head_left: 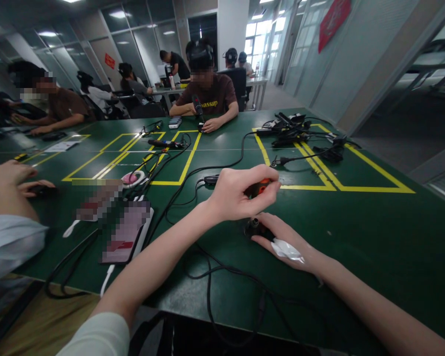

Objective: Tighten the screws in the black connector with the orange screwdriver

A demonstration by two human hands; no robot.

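Observation:
My left hand [241, 193] is raised over the green table [374, 237], its fingers wrapped round a small black and orange object [261, 188]. Just below and to the right, my right hand [278, 235] holds a dark round part with a short metal stub [254, 225] between thumb and fingers. A white strip of tape [289, 251] is stuck near my right wrist. The two held things are close together, and my fingers hide much of both.
Phones [128, 232] lie left of my left forearm, with cables [215, 267] looping below my hands. A pile of black cables [289, 129] is at the back right. A neighbour's hand [11, 175] is at far left; a person [207, 94] sits opposite.

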